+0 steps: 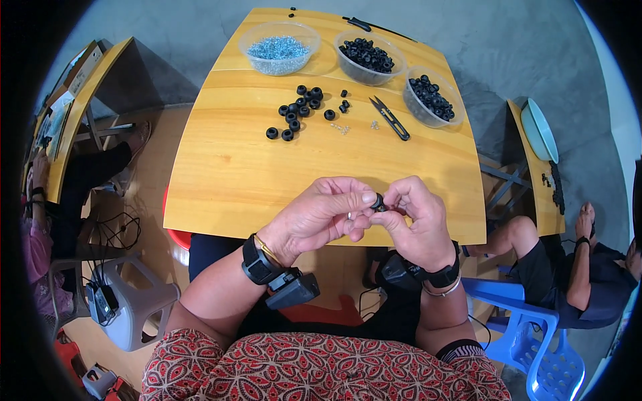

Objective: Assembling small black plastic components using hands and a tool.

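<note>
Above the near edge of the table, my left hand and my right hand meet at their fingertips. Between them is a small black bead, pinched by thumb and fingers from both sides. Part of the bead is covered by the fingers, so its full shape is hidden. Farther off on the wood lie several loose round black beads with holes. Black thread snips rest to their right, blades pointing away. Small clear bits and smaller black pieces lie near the snips.
Along the far side stand clear bowls: one of bluish clear pieces, one of small black parts, one of black beads. A black-handled tool lies behind. Stools and a blue chair flank me; people sit either side.
</note>
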Demonstrator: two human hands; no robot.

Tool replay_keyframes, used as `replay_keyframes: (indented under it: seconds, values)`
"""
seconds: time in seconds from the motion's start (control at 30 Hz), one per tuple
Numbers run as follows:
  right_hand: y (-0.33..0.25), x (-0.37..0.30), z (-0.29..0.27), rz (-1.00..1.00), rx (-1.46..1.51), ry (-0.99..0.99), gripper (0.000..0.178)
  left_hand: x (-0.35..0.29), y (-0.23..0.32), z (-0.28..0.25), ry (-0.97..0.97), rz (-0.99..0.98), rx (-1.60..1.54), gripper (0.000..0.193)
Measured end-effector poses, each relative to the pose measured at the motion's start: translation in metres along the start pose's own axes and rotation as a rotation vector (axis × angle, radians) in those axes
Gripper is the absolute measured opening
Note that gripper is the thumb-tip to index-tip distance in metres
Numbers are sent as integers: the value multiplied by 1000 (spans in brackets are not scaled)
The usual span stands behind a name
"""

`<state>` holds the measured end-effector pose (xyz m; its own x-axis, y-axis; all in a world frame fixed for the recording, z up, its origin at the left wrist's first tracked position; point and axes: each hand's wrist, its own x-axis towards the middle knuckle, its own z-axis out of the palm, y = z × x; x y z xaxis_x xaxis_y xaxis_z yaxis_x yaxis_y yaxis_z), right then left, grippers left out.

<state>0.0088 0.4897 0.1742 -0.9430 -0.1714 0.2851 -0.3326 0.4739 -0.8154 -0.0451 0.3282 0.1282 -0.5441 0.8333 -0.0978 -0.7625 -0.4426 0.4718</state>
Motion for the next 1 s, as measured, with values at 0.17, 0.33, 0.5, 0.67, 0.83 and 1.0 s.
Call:
replay_keyframes:
  seconds: [0.17,0.33,0.5,0.67,0.83,1.0]
  values:
    - [0,0,1,-59,10,34,17,-1,1,2,-4,-1,-31,15]
    - [-3,4,-2,-175,-42,-15,14,-2,2,0,18,0,71,15]
    - [-3,4,-5,-210,-56,-56,12,-1,-1,0,45,-1,46,16]
    - [-4,3,-6,-272,-150,-118,11,-2,0,3,95,-18,62,16]
    - [-4,1,-1,-305,-224,-75,13,-4,1,2,130,-51,77,14]
    - [1,2,0,-337,-242,-57,14,-2,-2,-2,93,-62,73,14]
